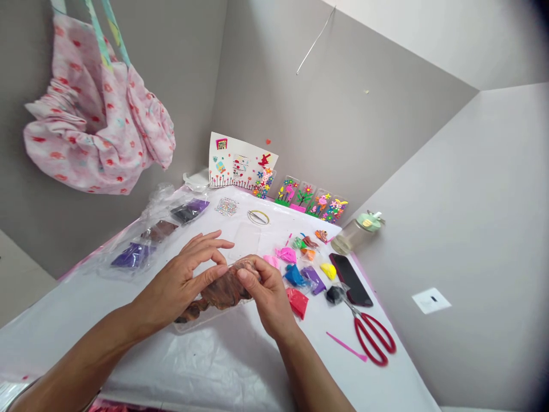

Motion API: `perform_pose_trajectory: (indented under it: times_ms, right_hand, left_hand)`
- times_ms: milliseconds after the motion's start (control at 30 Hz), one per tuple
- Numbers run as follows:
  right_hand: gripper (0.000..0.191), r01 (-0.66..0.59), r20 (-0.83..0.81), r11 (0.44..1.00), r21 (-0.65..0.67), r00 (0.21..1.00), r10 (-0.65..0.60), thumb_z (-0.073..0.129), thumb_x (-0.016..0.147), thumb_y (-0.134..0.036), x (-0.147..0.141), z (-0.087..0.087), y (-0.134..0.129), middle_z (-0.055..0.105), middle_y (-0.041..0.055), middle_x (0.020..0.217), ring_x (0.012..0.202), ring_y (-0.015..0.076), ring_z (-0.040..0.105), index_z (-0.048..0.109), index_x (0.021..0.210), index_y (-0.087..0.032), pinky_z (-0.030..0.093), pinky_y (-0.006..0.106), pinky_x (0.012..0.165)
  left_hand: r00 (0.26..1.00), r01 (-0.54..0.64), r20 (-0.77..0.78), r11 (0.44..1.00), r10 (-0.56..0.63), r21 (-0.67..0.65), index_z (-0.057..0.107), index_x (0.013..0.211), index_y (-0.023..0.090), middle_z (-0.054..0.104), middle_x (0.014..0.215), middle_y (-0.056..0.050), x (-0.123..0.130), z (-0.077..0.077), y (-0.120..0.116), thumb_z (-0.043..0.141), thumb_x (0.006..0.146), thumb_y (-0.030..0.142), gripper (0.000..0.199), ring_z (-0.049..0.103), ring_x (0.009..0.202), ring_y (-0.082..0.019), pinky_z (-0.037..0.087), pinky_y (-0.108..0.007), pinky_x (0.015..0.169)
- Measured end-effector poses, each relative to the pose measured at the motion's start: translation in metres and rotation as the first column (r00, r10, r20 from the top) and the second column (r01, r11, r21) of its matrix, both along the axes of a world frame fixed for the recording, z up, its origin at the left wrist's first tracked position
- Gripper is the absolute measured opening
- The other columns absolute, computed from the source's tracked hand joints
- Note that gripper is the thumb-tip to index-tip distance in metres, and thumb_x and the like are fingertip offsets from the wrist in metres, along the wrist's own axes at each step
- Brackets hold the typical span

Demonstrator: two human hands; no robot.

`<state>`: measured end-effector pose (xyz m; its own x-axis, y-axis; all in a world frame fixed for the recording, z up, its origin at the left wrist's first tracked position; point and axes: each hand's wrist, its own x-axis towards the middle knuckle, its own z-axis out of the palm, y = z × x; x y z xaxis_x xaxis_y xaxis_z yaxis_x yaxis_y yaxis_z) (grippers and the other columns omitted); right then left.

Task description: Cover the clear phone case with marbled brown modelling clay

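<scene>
Brown-filled clear case [221, 293] slants lower-left to upper-right, right fingers [249, 281] clamped on upper-right end, left fingers [209, 277] at upper edge, can't tell if gripping.

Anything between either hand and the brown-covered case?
Nothing visible. The right hand grips the brown-covered case, thumb on top; the left hand is right at it. The blue packet lies beyond the right hand, not between.

light: bright, soft | shadow: tabletop [386, 389] | glare: plastic packets [132, 256] | right corners: black (rounded off)
</scene>
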<state>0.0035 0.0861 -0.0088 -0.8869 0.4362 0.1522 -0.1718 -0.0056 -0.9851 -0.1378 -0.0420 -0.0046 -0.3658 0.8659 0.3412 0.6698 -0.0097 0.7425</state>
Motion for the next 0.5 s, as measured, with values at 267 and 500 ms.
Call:
perform_pose_trajectory:
  times_ms: [267, 500]
  right_hand:
    - [0.026, -0.055, 0.030, 0.998, 0.012, 0.998, 0.055, 0.062, 0.087, -0.041, 0.0002, 0.0011, -0.0019, 0.042, -0.0030, 0.069, 0.062, 0.0093, 0.039, 0.058, 0.081, -0.016, 0.035, 0.022, 0.058]
    - [0.025, -0.057, 0.023, 0.998, -0.038, 0.998, 0.057, 0.065, 0.085, -0.041, 0.0007, -0.0004, -0.0006, 0.046, -0.0022, 0.074, 0.065, 0.0099, 0.041, 0.059, 0.088, -0.018, 0.036, 0.021, 0.060]
  left_hand:
    - [0.996, 0.057, 0.068, 0.997, -0.053, -0.060, 0.064, 0.090, 0.029, 0.054, 0.140, 0.001, -0.0014, 0.0015, -0.0037, 0.051, 0.091, 0.048, 0.022, 0.032, 0.142, -0.025, 0.029, -0.053, 0.115]
    - [0.998, -0.004, 0.055, 1.000, 0.004, -0.009, 0.063, 0.088, 0.027, 0.057, 0.136, -0.002, 0.0018, 0.0027, -0.0023, 0.052, 0.090, 0.048, 0.023, 0.037, 0.139, -0.027, 0.032, -0.054, 0.113]
